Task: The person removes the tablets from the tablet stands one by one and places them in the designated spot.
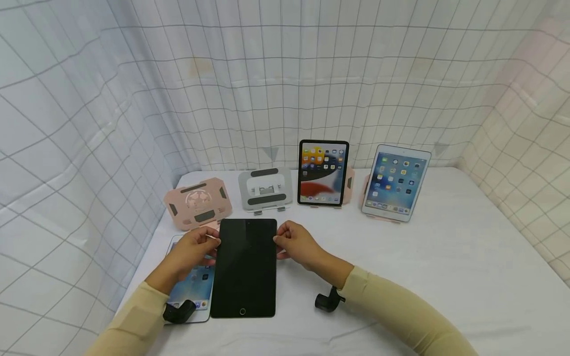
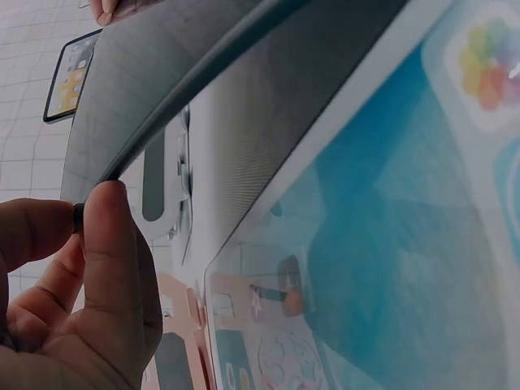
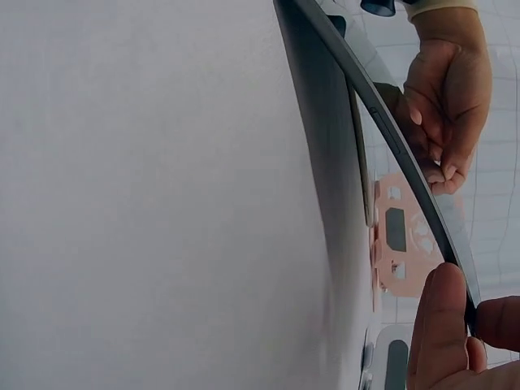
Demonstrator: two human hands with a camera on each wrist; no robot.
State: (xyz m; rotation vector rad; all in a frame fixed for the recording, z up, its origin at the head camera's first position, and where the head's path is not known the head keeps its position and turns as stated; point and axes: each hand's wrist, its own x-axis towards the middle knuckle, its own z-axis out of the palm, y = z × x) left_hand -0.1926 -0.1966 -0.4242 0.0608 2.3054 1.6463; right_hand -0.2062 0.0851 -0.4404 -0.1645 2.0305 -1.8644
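A tablet with a black, dark screen (image 1: 245, 267) is held by both hands near its far end. My left hand (image 1: 191, 252) pinches its left edge between thumb and fingers, and my right hand (image 1: 300, 244) pinches the right edge the same way. In the right wrist view the dark tablet (image 3: 390, 134) shows edge-on, tilted, with its far end raised over the white cloth. Beneath my left hand lies a white tablet (image 1: 196, 284) with a lit blue screen, partly hidden by that hand and wrist.
Along the back stand a bare pink stand (image 1: 213, 198) and a bare grey stand (image 1: 265, 186). To their right, a black-rimmed tablet (image 1: 322, 173) and a white tablet (image 1: 396, 183) lean upright on pink stands. Gridded cloth walls (image 1: 320, 79) enclose the white table (image 1: 445, 267).
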